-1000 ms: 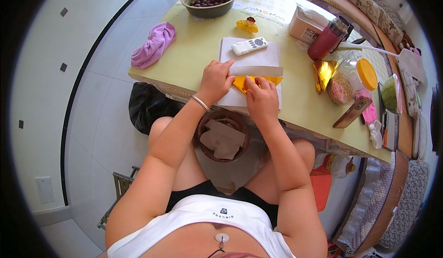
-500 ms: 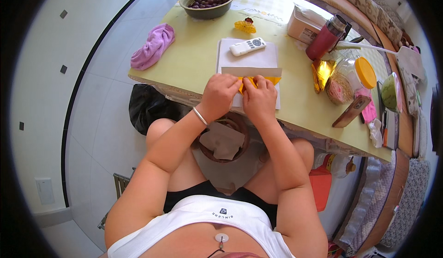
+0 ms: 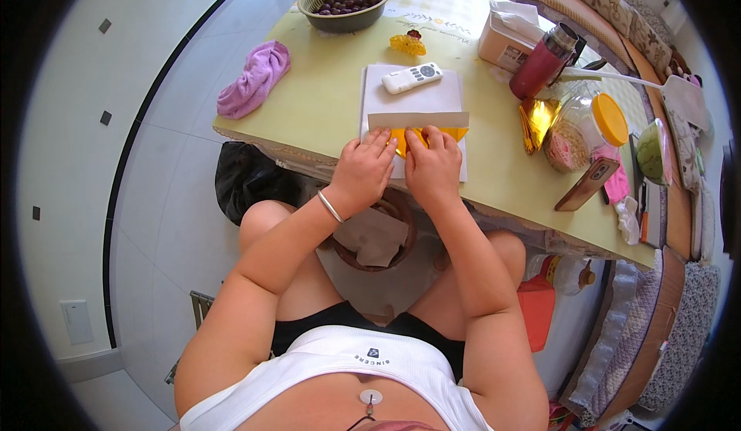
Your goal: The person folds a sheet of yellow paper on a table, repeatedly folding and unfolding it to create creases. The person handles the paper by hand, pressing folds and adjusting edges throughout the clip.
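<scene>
A folded sheet of shiny gold foil paper point(image 3: 457, 135) with a plain grey strip along its far edge lies on a stack of white paper point(image 3: 377, 85) near the table's front edge. My left hand point(image 3: 361, 170), with a silver bangle at the wrist, rests its stretched fingers flat on the sheet's left end. Bent fingertips of my right hand point(image 3: 434, 170) press on the gold part right of its middle; its thumb is mostly hidden. Just beyond the sheet, a white remote control point(image 3: 411, 78) lies on the white paper.
On the yellow-green table point(image 3: 324, 84) are a basket of dark round fruit point(image 3: 345, 6), a purple cloth point(image 3: 255, 80) and a yellow hair claw point(image 3: 407, 43). To the right stand a tissue box point(image 3: 505, 41), red flask point(image 3: 543, 64), gold packet point(image 3: 538, 122), jar point(image 3: 567, 141) and phone point(image 3: 588, 184).
My left hand's fingers have gone from a pinch at the foil paper to lying flatter on its left end, and that hand has shifted slightly left. My right hand has barely moved.
</scene>
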Demonstrator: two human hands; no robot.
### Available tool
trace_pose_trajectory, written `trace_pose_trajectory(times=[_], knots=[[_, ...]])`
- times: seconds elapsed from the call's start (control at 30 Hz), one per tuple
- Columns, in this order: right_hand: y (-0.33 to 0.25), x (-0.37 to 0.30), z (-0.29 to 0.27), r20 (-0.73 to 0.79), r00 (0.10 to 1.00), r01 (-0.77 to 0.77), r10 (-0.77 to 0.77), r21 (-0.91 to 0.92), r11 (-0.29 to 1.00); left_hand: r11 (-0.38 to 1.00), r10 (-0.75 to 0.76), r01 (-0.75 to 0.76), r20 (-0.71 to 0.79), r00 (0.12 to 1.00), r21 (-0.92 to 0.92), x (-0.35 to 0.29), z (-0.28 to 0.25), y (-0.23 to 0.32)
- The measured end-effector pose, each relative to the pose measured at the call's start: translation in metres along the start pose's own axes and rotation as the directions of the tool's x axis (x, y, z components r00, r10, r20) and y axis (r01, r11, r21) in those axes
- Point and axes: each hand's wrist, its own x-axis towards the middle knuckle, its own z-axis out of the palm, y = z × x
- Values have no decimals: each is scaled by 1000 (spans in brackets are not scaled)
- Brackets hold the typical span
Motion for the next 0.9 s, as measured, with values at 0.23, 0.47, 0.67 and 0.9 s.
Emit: trace_pose_trajectory(times=[0.23, 0.47, 0.67, 0.9], knots=[[0, 1, -4, 44, 999, -20, 19, 44, 999, 998, 65, -65, 124, 990, -5, 0, -16, -4], [5, 0, -14, 68, 997, -50, 34, 234, 971, 997, 0, 2, 23, 1000, -72, 9, -17, 2], [43, 15, -30, 87, 956, -294, 281, 318, 901, 998, -42, 33, -162, 986, -58, 36, -2, -5], [42, 22, -24, -39, 998, -51, 49, -35, 998, 986, -163, 163, -305, 938, -26, 54, 4, 3]])
